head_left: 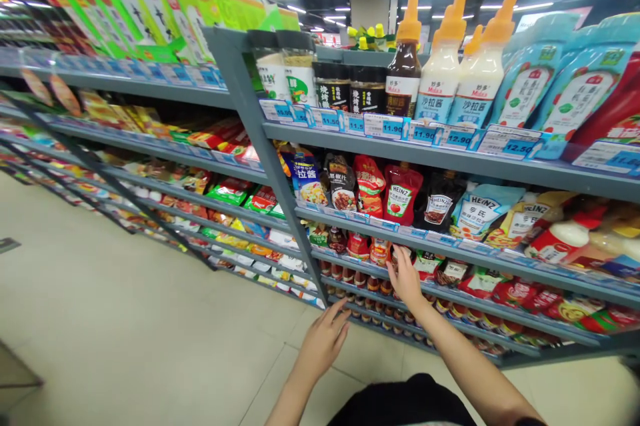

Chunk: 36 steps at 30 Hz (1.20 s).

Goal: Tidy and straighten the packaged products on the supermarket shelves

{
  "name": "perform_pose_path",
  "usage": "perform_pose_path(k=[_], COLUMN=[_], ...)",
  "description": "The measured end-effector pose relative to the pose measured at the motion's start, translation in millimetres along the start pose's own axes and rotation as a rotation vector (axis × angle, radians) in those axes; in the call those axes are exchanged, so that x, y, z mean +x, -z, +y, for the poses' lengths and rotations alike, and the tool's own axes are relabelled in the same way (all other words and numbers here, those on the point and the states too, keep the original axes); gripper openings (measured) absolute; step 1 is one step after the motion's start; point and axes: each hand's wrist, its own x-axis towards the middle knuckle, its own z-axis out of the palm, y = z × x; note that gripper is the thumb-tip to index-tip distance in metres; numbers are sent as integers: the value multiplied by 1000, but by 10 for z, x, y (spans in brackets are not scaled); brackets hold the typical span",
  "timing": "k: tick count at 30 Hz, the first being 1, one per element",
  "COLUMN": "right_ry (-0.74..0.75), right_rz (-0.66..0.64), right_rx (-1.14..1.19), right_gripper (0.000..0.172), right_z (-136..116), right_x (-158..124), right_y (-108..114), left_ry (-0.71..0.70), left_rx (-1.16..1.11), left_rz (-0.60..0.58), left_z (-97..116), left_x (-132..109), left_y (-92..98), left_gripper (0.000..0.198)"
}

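My right hand [404, 279] is raised in front of the third shelf down, fingers stretched out. Its fingertips overlap a small dark pouch, and I cannot tell whether they touch it. Just left of them sit an orange-red sauce pouch [380, 251] and a red pouch [358, 246]; a red and green pouch [427, 265] lies to the right. Lower and to the left, my left hand [323, 339] hovers over the floor near the shelf's end, fingers apart and holding nothing. Above my right hand stand a red Heinz pouch [401, 194] and a black Heinz pouch [440, 203].
Orange-capped squeeze bottles [440, 66], blue bottles [530, 73] and dark-lidded jars [299, 66] line the top shelf. A grey shelf post [273, 166] divides the racks. Boxes [150, 19] top the left rack. Tiled floor [150, 306] runs along the left.
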Motion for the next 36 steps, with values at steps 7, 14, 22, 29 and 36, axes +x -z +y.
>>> perform_pose_path(k=[7, 14, 22, 29, 36], right_ry=[-128, -129, -99, 228, 313], right_rz=[-151, -371, -93, 210, -54], right_rx=[-24, 104, 139, 235, 191], right_gripper=[25, 31, 32, 39, 49], right_z=[-108, 52, 71, -268, -422], right_x=[759, 910, 666, 240, 766], right_y=[-95, -86, -52, -239, -280], left_ry=[38, 161, 363, 452, 518], left_rx=[-2, 53, 122, 148, 168], left_rz=[30, 26, 42, 33, 93], left_z=[60, -105, -187, -111, -29], left_x=[1, -443, -921, -781, -488], left_y=[101, 218, 203, 142, 53], left_gripper=[27, 27, 28, 29, 27])
